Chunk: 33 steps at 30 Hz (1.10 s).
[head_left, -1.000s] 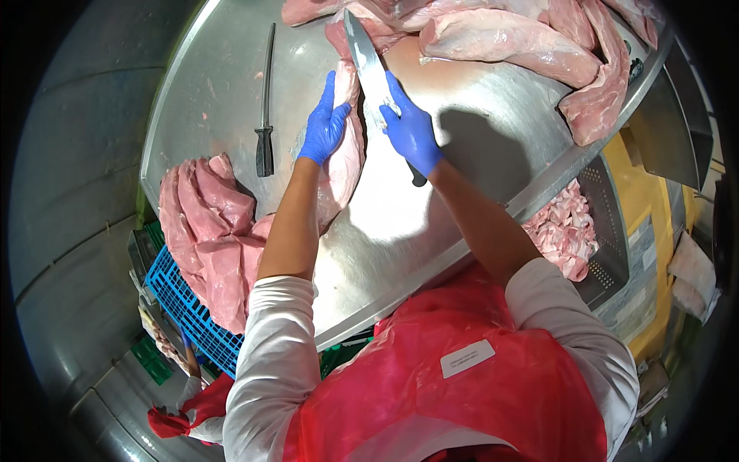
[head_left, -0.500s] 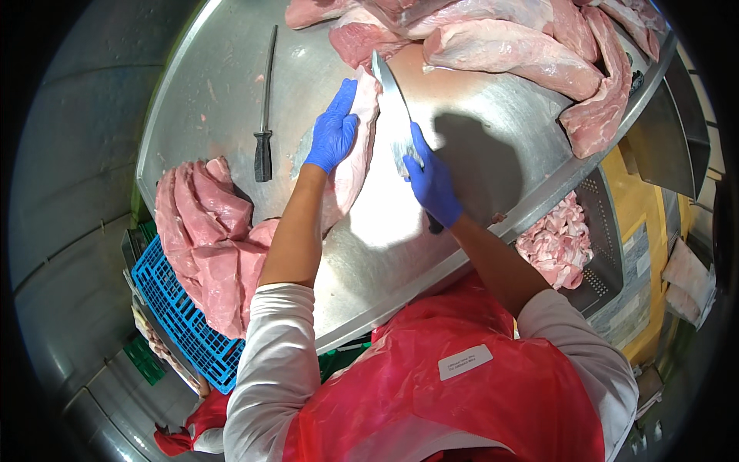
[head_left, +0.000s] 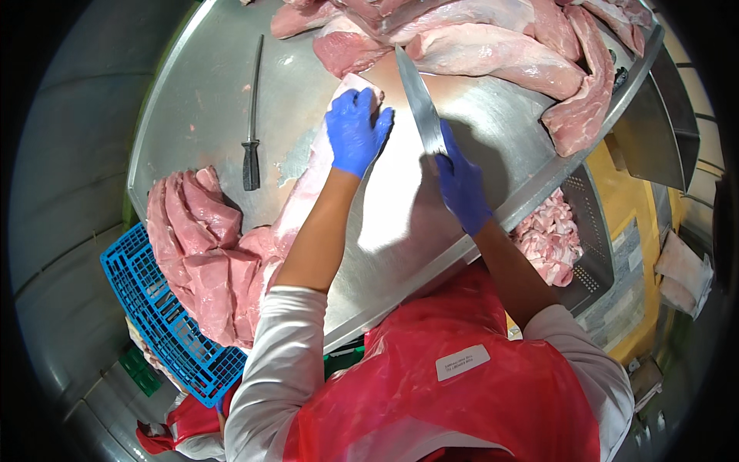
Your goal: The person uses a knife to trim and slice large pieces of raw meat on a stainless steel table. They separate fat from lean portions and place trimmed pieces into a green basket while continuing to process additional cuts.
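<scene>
A long, pale strip of raw pork (head_left: 312, 181) lies on the steel table, running from the far middle back toward the meat on the left. My blue-gloved left hand (head_left: 356, 135) is on its far end, fingers curled over the meat and thumb along its right side. To the right, my gloved right hand (head_left: 463, 185) grips a butcher's knife (head_left: 419, 100) by its mostly hidden handle. The wide blade points away from me, apart from the strip, its tip close to the far meat pile.
Large pork pieces (head_left: 493, 54) cover the far side of the table (head_left: 208, 131). A sharpening steel (head_left: 252, 108) and more pork (head_left: 208, 269) lie left. Beyond that edge are a blue crate (head_left: 154, 300) and another person (head_left: 196, 422). Trimmings (head_left: 548, 239) fill a perforated tub (head_left: 599, 254) at right.
My left hand has gone from lying straight along the strip to curling over its far end. The knife has moved right, away from the strip. The blue crate has shifted outward to the left.
</scene>
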Each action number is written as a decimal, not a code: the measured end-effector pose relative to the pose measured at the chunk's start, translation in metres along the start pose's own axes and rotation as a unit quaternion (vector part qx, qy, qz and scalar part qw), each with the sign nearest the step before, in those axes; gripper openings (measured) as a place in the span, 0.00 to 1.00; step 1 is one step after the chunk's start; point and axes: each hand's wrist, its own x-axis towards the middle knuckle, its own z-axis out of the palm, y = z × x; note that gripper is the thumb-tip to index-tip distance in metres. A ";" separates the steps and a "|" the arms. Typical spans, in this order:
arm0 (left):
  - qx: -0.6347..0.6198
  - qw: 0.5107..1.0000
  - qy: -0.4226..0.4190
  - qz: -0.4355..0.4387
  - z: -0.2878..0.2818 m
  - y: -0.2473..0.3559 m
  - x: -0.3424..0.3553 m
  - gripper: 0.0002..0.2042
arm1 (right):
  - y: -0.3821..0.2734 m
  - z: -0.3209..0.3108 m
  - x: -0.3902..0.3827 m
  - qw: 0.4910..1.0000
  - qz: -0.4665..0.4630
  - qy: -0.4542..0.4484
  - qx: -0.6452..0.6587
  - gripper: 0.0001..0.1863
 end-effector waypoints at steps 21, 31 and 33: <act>0.140 0.980 -0.100 -0.100 0.037 -0.010 0.027 0.14 | 0.069 -0.107 -0.056 0.993 -0.053 0.036 0.095 0.33; -0.099 0.984 -0.140 -0.046 0.023 0.043 0.023 0.13 | 0.088 -0.146 -0.061 0.991 -0.009 0.053 0.120 0.33; -0.208 0.958 -0.195 -0.007 0.020 0.067 0.002 0.16 | 0.090 -0.145 -0.063 0.991 0.009 0.052 0.122 0.33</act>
